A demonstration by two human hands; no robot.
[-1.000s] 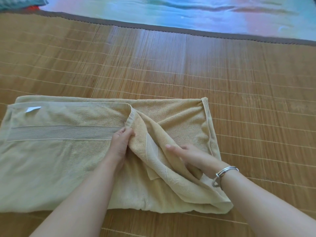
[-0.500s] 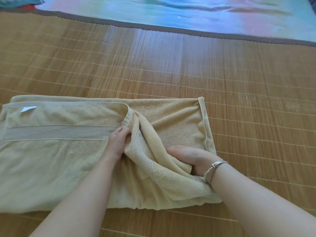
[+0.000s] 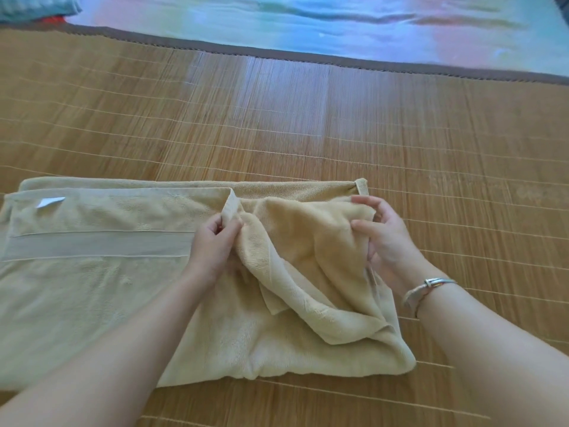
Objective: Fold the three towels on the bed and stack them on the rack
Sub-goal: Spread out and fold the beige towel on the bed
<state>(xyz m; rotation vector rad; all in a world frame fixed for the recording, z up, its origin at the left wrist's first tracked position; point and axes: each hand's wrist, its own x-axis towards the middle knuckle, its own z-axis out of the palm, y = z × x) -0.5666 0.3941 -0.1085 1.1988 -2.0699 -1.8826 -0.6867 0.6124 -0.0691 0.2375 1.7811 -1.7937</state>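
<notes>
A beige towel (image 3: 92, 272) lies partly folded on the bamboo mat, with a small white label near its far left corner. My left hand (image 3: 215, 245) pinches the hemmed edge of the upper layer near the towel's middle. My right hand (image 3: 385, 241) grips a bunched fold of the same layer at the towel's right side, lifted off the lower layer. The cloth between my hands sags in loose wrinkles. No rack is in view.
The bamboo mat (image 3: 308, 124) covers the bed around the towel, with a brown border at the far edge. Beyond it lies a pale multicoloured sheet (image 3: 338, 23). Folded bluish cloth (image 3: 34, 7) shows at the far left corner.
My right hand moved from the towel's near middle up and right to its far right corner, dragging the upper layer with it. My left hand kept its hold on the hem.
</notes>
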